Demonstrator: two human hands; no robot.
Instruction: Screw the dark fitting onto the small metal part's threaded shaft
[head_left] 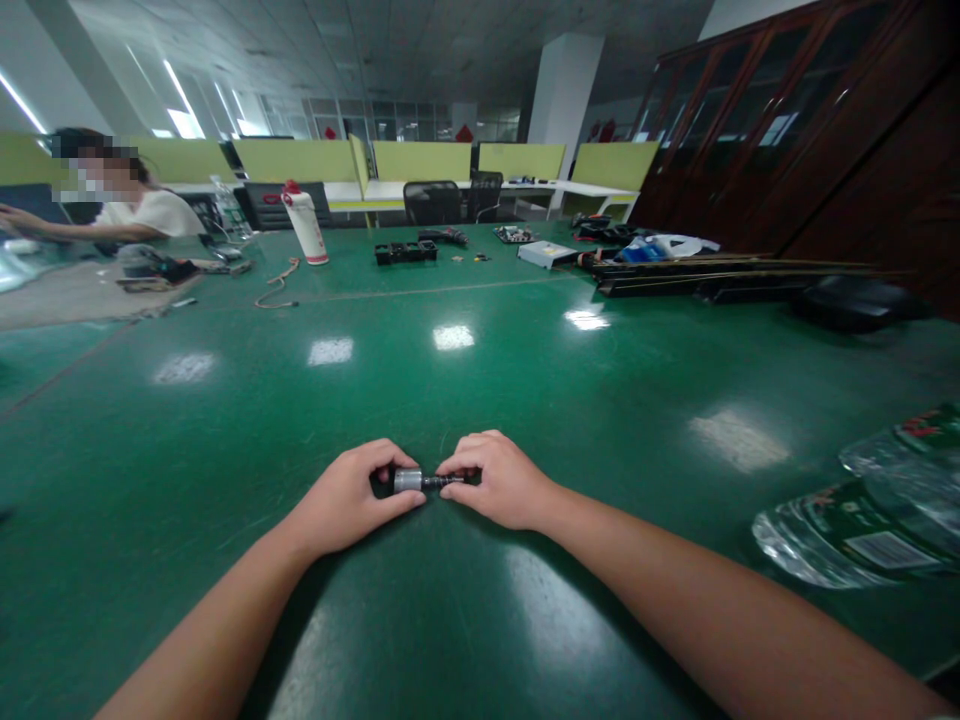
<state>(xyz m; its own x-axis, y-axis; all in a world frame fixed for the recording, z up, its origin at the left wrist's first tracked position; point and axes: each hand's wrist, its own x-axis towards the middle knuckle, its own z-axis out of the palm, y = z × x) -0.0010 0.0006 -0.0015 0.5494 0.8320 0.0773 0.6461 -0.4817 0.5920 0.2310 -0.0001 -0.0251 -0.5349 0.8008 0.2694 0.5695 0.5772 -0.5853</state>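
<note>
from afar, i watched the left hand [349,500] pinch a silver cylinder [409,481] and the right hand [510,485] close its fingertips on a dark shaft [435,483], near-center on the green surface [480,390]; parts met end to end, full seating unclear.

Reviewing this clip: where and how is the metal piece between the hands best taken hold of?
Probably by the wide silver barrel, coming from the left, thumb near, fingers far. The piece lies crosswise, its narrow dark shaft pointing toward the right hand, so the barrel offers the broader grip.
</note>
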